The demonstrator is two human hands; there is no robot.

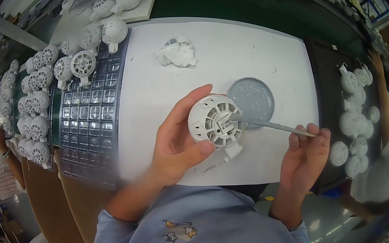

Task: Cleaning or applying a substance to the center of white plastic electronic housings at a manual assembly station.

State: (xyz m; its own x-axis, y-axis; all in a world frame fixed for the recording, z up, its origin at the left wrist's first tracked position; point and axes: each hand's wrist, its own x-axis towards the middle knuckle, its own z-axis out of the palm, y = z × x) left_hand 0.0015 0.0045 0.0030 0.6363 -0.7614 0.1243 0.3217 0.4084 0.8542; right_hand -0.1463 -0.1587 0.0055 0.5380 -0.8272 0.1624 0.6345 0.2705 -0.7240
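Note:
My left hand [172, 142] is closed around a white round fan housing [198, 126], its slotted vent side facing up and a short stub with a wire pointing down. A pale label [225, 126] sits at the hub. Between the fingertips of my right hand [306, 155] is a thin grey stick [274, 125], pinched near its far right end. Its wider tip lies over the vent slots beside the label; whether it touches cannot be made out. Just behind the stick stands a round shallow dish [268, 93] with grey, glossy contents.
A crumpled white wipe [177, 53] lies on the white sheet [142, 84]. Left of it, dark gridded trays [89, 121] carry several fan housings [83, 63]. More housings [354, 124] are piled on a dark board at right. Other people work on both sides.

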